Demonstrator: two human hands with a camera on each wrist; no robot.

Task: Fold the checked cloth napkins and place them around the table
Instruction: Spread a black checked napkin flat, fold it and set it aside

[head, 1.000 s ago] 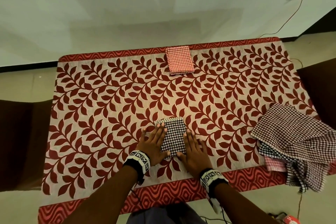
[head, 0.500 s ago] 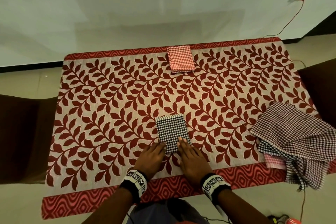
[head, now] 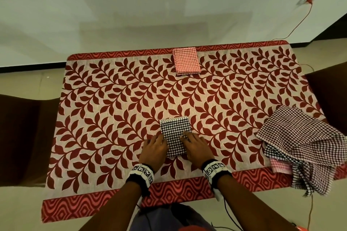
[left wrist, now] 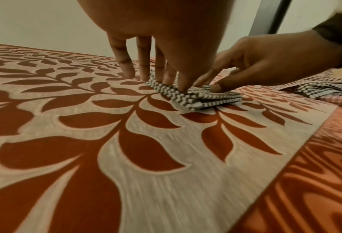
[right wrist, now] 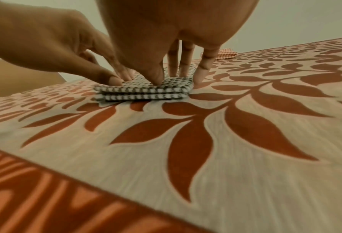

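A folded black-and-white checked napkin lies on the leaf-patterned tablecloth near the front middle. My left hand rests on its left side and my right hand on its right side. In the left wrist view the left hand has straight fingers, with thumb and fingertips pressing down on the napkin. In the right wrist view the right hand presses its straight fingers on the layered napkin. A folded red checked napkin sits at the far edge.
A loose pile of unfolded checked napkins hangs over the front right corner of the table. Dark brown chairs stand at the left and at the right. A red cable runs to a wall socket.
Both hands slid back from lying flat along the napkin's sides to its near end, and now press on its near half. The napkin stays in place.
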